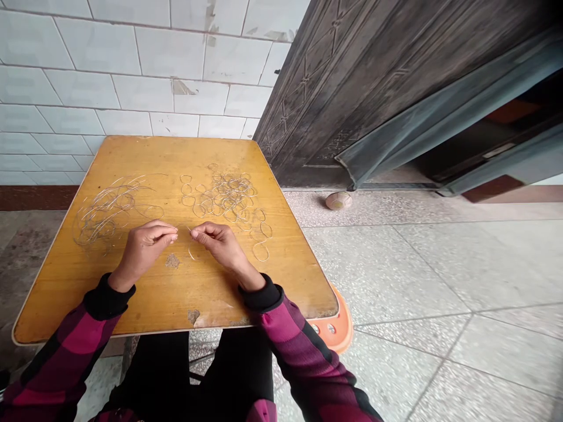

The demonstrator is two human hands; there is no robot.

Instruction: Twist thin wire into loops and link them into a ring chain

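my right fingers [211, 227] are pinched on a short wire [192, 254], with a bit of it sticking up past my thumb and a thin curved end hanging below, over the counter [292, 264]. my left fingers [159, 224] are closed too, thumb and fingertips pressed together and pointing at the right ones, with a narrow gap between the two hands. whether any wire sits in that left pinch, i cannot tell; it is too fine to make out.

by my left hand, on its far side, a loose heap of straight and bent wires [105, 211] lies spread over the wood. ahead of my right hand is a tangle of wire loops [229, 193], many of them rounded, some in figure-eight shapes, with a few trailing down toward my right wrist. a worn patch [172, 261] marks the surface just beside my left thumb, and a chipped spot [193, 316] shows near the edge closest to me.

my checked pink and black sleeves [303, 340] end in black cuffs. an orange stool [345, 319] pokes out from under the right corner, and a ball [338, 200] rests on the floor [417, 269] by the dark door [308, 99].
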